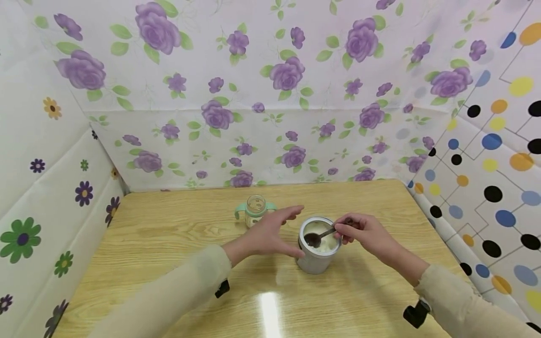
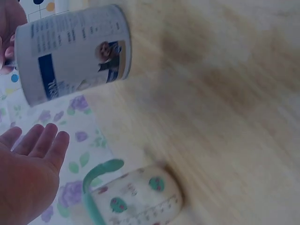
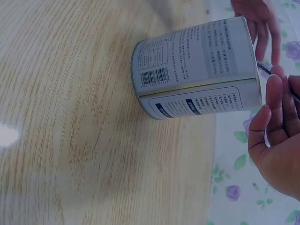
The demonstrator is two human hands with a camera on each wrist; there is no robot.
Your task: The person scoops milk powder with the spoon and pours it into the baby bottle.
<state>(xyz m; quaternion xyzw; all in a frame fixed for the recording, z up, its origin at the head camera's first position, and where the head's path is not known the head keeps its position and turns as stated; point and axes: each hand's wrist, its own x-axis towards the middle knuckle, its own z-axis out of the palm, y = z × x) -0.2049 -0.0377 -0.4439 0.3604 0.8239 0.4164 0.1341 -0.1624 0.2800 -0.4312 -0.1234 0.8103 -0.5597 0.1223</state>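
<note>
In the head view my right hand [image 1: 367,234] pinches the handle of a dark spoon [image 1: 313,240]. The bowl of the spoon lies over the mouth of an open tin [image 1: 316,263], which has pale powder [image 1: 329,243] inside. My left hand [image 1: 266,234] is spread just left of the tin, thumb near its side and fingers straight, holding nothing. Behind that hand stands a baby bottle [image 1: 255,211] with green handles and no cap, partly hidden by the hand. The left wrist view shows the printed side of the tin [image 2: 75,56] and the bottle [image 2: 140,201] below it.
A wood-grain table [image 1: 169,263] holds the tin and the bottle. Flowered cloth [image 1: 258,117] hangs behind it, with a dotted cloth [image 1: 490,197] along the right side and another flowered cloth [image 1: 63,225] along the left.
</note>
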